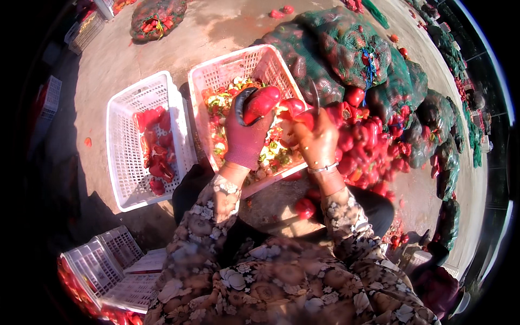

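Note:
My left hand (246,132), in a maroon glove with dark fingers, grips a large red pepper (261,104) over a white crate (202,82) of pepper scraps. My bare right hand (317,138) is closed on a knife (316,92), its blade pointing up, beside red pepper pieces (292,106); whether my fingers also hold a piece is unclear. A second white crate (124,188) to the left holds red pepper pieces (160,168).
Green mesh sacks of peppers (300,49) line the right, beside a heap of red peppers (368,146). Another sack (151,21) lies at the top left. More crates (114,254) stand at lower left. A dark-clothed shape (436,287) is at lower right.

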Tool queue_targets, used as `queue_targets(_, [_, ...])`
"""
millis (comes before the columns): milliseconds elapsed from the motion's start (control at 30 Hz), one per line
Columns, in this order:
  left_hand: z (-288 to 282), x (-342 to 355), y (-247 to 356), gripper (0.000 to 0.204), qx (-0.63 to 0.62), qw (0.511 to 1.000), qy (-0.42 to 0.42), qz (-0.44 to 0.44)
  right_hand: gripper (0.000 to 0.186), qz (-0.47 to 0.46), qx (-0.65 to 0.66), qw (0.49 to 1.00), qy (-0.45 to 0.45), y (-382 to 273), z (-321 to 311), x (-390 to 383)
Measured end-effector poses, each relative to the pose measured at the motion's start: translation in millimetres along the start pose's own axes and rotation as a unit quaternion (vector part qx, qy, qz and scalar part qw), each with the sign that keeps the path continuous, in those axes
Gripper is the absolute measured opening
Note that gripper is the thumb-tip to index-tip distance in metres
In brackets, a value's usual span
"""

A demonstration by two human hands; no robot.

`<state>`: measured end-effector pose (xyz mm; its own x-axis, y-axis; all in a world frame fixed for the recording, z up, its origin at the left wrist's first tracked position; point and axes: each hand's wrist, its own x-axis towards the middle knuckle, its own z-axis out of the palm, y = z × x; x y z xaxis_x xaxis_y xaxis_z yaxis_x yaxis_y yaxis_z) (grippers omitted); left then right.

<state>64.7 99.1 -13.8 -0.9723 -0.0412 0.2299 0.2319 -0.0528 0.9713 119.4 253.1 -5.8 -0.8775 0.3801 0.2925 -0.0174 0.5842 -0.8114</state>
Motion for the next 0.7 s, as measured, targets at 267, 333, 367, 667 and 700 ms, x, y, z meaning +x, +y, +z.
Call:
queue_targets(267, [-50.2, 33.1, 5.3, 0.031, -0.421, 0.864, 0.14, -0.24, 0.027, 0.265, 0.353, 0.896, 0.048, 28.0, 32.8, -32.2])
queue_targets(333, [-62.9, 28.2, -4.4, 0.034, -0.39, 0.877, 0.161, -0.23, 0.028, 0.268, 0.322, 0.907, 0.05, 28.6, 35.9, -23.7])
queue_targets(367, [-67.3, 25.0, -13.5, 0.034, -0.354, 0.889, 0.171, -0.234, 0.026, 0.253, 0.323, 0.91, 0.053, 12.8, 38.4, -16.0])
queue_targets(667, [-56.8, 21.3, -3.0, 0.047, -0.296, 0.903, 0.064, -0.305, 0.035, 0.021, 0.291, 0.93, -0.224, -135.4, 78.2, 73.4])
queue_targets(700, [-65.2, 16.2, -4.6, 0.041, -0.338, 0.89, 0.063, -0.3, 0.037, -0.012, 0.247, 0.932, -0.264, -120.9, 76.9, 80.8])
